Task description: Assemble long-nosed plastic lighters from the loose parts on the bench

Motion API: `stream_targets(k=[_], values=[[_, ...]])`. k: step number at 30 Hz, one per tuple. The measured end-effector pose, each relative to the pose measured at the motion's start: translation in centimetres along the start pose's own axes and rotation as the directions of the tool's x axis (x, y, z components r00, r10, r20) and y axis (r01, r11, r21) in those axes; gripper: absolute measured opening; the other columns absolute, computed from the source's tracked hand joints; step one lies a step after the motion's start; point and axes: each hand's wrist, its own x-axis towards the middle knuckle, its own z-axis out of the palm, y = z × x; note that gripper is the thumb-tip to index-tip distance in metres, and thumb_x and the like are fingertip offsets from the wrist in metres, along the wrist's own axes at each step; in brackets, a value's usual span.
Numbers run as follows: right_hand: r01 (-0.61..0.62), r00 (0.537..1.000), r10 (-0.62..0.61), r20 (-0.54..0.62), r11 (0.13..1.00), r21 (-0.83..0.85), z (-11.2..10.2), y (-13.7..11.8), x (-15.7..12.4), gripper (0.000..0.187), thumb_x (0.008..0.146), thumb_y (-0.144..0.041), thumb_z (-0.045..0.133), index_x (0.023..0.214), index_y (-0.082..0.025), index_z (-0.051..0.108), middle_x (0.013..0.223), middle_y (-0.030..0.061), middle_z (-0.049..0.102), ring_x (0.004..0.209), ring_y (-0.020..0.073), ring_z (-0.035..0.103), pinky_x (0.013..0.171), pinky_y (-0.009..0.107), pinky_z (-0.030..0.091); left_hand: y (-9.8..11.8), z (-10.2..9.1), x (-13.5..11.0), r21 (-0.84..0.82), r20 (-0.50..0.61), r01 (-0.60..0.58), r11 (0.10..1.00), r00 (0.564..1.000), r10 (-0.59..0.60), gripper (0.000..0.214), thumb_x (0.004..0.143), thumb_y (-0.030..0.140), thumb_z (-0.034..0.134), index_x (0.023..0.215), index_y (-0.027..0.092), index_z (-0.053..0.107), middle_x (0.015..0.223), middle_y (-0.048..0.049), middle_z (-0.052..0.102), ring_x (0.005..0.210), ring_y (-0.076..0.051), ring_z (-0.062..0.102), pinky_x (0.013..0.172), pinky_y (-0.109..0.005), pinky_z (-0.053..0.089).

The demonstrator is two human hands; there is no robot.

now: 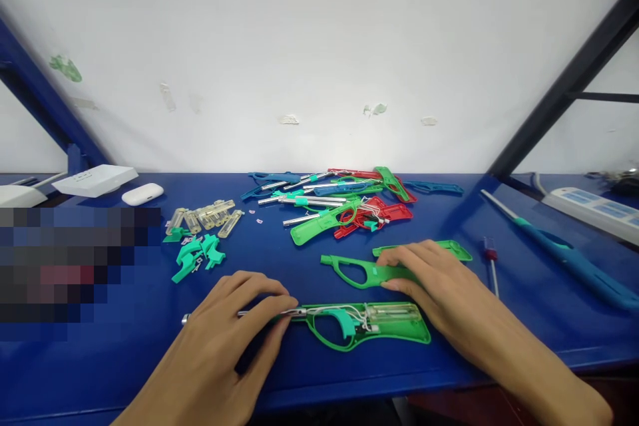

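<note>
A green lighter body (399, 331), one half of a long-nosed gas lighter, lies open side up near the front edge. Inside it sit a clear fuel tank (394, 312), white wires and a teal trigger (344, 321). My left hand (234, 326) pinches its metal tube where the tube meets the green body. Behind it, my right hand (424, 279) has thumb and fingers closed on a matching green shell half (359, 273), which rests on or just over the table; I cannot tell which. Another green shell piece (456, 250) lies just behind that hand.
Blue, red and green lighter parts (319, 223) are heaped at the back. Clear tanks (212, 214) and teal triggers (190, 258) lie left. A white case (142, 194) is behind them. On the right are a screwdriver (491, 256), a blue lighter (564, 253) and a power strip (594, 210).
</note>
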Motion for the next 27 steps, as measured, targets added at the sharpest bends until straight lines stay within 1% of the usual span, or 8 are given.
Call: stream_targets(k=[3, 6, 9, 13, 16, 20, 23, 27], values=[[0.0, 1.0, 0.0, -0.032, 1.0, 0.003, 0.0, -0.1, -0.1, 0.013, 0.107, -0.03, 0.055, 0.116, -0.027, 0.065, 0.117, 0.0048, 0.077, 0.107, 0.0298, 0.068, 0.091, 0.046, 0.055, -0.1, -0.1, -0.3, -0.019, 0.021, -0.003, 1.0, 1.0, 0.004, 0.027, 0.103, 0.01, 0.057, 0.121, 0.029, 0.066, 0.115, -0.0011, 0.07, 0.108, -0.019, 0.065, 0.091, -0.031, 0.057], [-0.008, 0.998, 0.008, -0.066, 1.0, 0.005, -0.2, -0.2, -0.2, 0.014, 0.109, -0.033, 0.052, 0.115, -0.028, 0.064, 0.114, 0.0047, 0.076, 0.105, 0.0292, 0.07, 0.089, 0.045, 0.057, 0.0, 0.0, -0.4, -0.033, 0.039, -0.003, 0.999, 0.999, 0.004, 0.026, 0.104, 0.01, 0.056, 0.116, 0.028, 0.069, 0.116, -0.0024, 0.07, 0.108, -0.019, 0.065, 0.091, -0.032, 0.057], [-0.076, 0.993, 0.08, -0.088, 0.996, 0.053, -0.5, -0.5, -0.6, 0.015, 0.109, -0.035, 0.052, 0.117, -0.03, 0.063, 0.117, 0.0035, 0.075, 0.105, 0.0261, 0.073, 0.086, 0.04, 0.059, -0.1, 0.0, -0.3, -0.05, 0.045, -0.013, 0.999, 0.999, 0.015, 0.023, 0.105, 0.01, 0.055, 0.111, 0.026, 0.07, 0.115, -0.0044, 0.07, 0.107, -0.02, 0.065, 0.09, -0.033, 0.056], [-0.145, 0.985, 0.155, -0.079, 0.983, 0.113, -0.9, -1.2, -1.1, 0.016, 0.109, -0.036, 0.052, 0.122, -0.035, 0.06, 0.121, -0.0008, 0.074, 0.106, 0.0214, 0.075, 0.083, 0.032, 0.06, -0.1, 0.0, -0.3, -0.058, 0.052, -0.04, 0.998, 0.998, 0.043, 0.023, 0.105, 0.01, 0.054, 0.113, 0.026, 0.068, 0.115, -0.0046, 0.07, 0.106, -0.02, 0.065, 0.091, -0.036, 0.055], [-0.121, 0.983, 0.134, -0.122, 0.986, 0.113, -1.5, -1.8, -1.3, 0.015, 0.109, -0.036, 0.053, 0.122, -0.037, 0.06, 0.117, -0.0034, 0.075, 0.1, 0.0191, 0.077, 0.079, 0.029, 0.061, -0.1, 0.0, -0.4, -0.06, 0.067, -0.023, 0.998, 0.997, 0.027, 0.025, 0.105, 0.009, 0.053, 0.115, 0.027, 0.067, 0.117, -0.004, 0.069, 0.109, -0.02, 0.064, 0.095, -0.037, 0.054], [-0.023, 0.986, 0.045, -0.16, 0.99, 0.141, -2.0, -2.6, -1.4, 0.016, 0.107, -0.039, 0.055, 0.123, -0.038, 0.061, 0.113, -0.0046, 0.078, 0.096, 0.0179, 0.08, 0.077, 0.025, 0.063, 0.0, 0.0, -0.4, -0.041, 0.081, 0.014, 0.999, 0.997, -0.011, 0.024, 0.105, 0.012, 0.054, 0.118, 0.029, 0.065, 0.122, -0.0035, 0.066, 0.112, -0.02, 0.064, 0.097, -0.037, 0.056], [0.002, 0.994, 0.016, -0.111, 0.987, 0.159, -1.8, -2.9, -1.7, 0.019, 0.107, -0.042, 0.056, 0.124, -0.039, 0.061, 0.111, -0.0046, 0.079, 0.095, 0.0179, 0.08, 0.075, 0.023, 0.065, 0.1, -0.1, -0.4, -0.019, 0.076, 0.059, 0.998, 0.995, -0.058, 0.021, 0.105, 0.017, 0.055, 0.122, 0.028, 0.062, 0.129, -0.0062, 0.064, 0.115, -0.022, 0.065, 0.097, -0.038, 0.058], [0.0, 1.0, 0.0, -0.006, 0.992, 0.129, -1.2, -3.4, -2.4, 0.03, 0.107, -0.04, 0.054, 0.137, -0.042, 0.056, 0.124, -0.0032, 0.075, 0.109, 0.0192, 0.077, 0.086, 0.026, 0.066, 0.2, -0.4, -0.6, 0.0, 0.048, 0.09, 0.996, 0.995, -0.09, 0.03, 0.106, 0.022, 0.054, 0.136, 0.026, 0.055, 0.134, -0.0083, 0.063, 0.12, -0.022, 0.066, 0.101, -0.037, 0.059]])
